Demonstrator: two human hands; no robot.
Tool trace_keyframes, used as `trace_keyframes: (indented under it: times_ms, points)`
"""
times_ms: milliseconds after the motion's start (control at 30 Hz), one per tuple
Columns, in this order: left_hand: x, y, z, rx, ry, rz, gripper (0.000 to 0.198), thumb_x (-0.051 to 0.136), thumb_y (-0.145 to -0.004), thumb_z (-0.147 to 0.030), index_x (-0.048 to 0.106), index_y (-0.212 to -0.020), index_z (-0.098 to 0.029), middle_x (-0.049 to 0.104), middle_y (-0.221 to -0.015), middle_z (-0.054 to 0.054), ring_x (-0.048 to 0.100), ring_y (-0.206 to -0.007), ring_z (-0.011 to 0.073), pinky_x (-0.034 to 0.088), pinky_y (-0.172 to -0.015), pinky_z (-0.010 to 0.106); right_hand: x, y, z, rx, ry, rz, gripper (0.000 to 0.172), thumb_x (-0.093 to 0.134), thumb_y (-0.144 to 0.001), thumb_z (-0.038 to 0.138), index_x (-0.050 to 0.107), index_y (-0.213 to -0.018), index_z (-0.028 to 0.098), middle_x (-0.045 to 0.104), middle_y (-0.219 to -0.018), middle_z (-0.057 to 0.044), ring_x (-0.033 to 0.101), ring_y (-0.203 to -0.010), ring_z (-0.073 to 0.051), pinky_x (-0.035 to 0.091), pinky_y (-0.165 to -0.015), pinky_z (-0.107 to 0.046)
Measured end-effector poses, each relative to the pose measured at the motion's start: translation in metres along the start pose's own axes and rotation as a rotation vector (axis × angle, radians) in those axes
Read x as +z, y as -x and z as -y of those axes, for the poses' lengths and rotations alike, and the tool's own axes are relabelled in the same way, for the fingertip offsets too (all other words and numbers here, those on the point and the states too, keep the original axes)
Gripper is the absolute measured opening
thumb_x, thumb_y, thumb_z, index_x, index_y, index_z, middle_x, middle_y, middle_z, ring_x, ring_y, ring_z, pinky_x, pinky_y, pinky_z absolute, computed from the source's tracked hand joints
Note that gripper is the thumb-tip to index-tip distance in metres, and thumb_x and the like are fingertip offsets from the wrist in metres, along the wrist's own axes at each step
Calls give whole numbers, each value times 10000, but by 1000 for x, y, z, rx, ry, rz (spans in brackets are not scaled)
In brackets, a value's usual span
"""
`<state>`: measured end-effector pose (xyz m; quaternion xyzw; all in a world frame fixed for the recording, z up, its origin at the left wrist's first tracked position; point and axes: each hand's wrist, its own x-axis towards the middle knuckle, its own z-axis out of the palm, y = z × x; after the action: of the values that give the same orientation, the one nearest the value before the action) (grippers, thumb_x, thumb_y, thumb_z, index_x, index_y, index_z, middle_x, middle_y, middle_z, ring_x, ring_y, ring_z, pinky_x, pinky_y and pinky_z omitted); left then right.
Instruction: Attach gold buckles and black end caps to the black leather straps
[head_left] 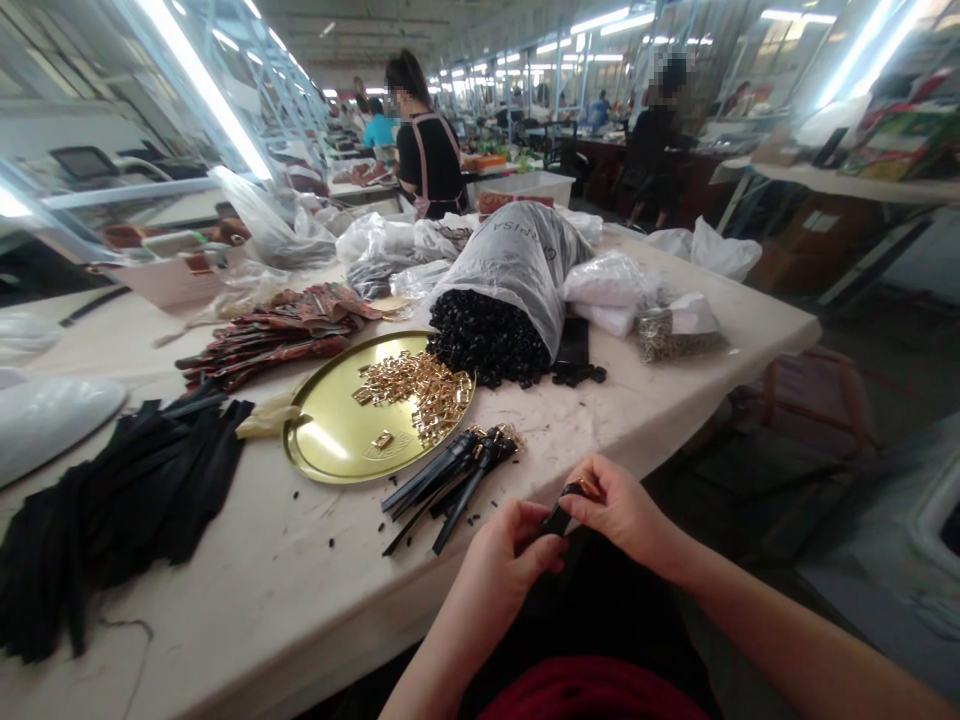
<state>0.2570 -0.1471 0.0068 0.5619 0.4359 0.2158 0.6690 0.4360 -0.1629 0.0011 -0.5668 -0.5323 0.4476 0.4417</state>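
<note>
Just past the table's front edge, both hands meet around a black strap [556, 520]. My left hand [525, 545] pinches its lower part between thumb and fingers. The fingers of my right hand [611, 505] are closed on its upper end, where a bit of gold metal, perhaps a buckle, shows. On the table nearby lies a bundle of black straps with gold buckles [461, 475]. Behind it, a round gold tray [322, 462] carries a heap of gold buckles [416, 390]. Small black pieces [487, 340] spill from a plastic bag [517, 255].
Black strips [127, 510] are piled at the left, near folded patterned pieces [277, 330]. Clear bags [607, 285] and a packet of small parts [675, 335] lie at the table's right. Other people [431, 150] work farther back. The table's edge [720, 395] runs along the right.
</note>
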Motion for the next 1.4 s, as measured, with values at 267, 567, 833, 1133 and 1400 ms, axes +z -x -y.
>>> trace_keyframes:
  times_ms: [267,567,833,1133,1400]
  points:
    - [3,2,7,-15,-6,-56,181,568,-726,-237,524,-882,-156,687,-767,47,648,-673,175,461,-612,269,13,12,-2,-37,47,12,105,586,-751,248,569,-847,208,547,-719,13,506,-652,-139,401,-605,-262]
    - [5,2,20,19,-244,-113,170,573,-687,-248,605,-833,-167,681,-707,32,623,-668,192,441,-611,276,9,13,-4,-39,141,147,74,618,-712,242,566,-719,190,556,-672,12,491,-627,-134,365,-562,-242]
    - [-7,-7,18,-58,-53,5,171,575,-707,-268,566,-827,-147,687,-710,33,633,-627,165,452,-572,251,15,9,-12,23,85,80,86,569,-765,277,535,-760,198,531,-624,18,495,-592,-139,369,-553,-257]
    - [-13,-17,30,43,-178,-97,120,547,-732,-284,562,-766,-169,662,-646,13,612,-611,162,418,-555,238,20,-5,-8,-113,280,119,35,566,-748,190,564,-726,216,563,-703,-1,510,-672,-162,373,-619,-278]
    - [-24,-19,22,-12,-235,-97,67,562,-687,-238,553,-718,-179,656,-631,-7,589,-597,154,390,-539,228,29,-15,-17,49,150,144,57,592,-743,235,551,-729,198,551,-641,18,501,-583,-136,380,-565,-263]
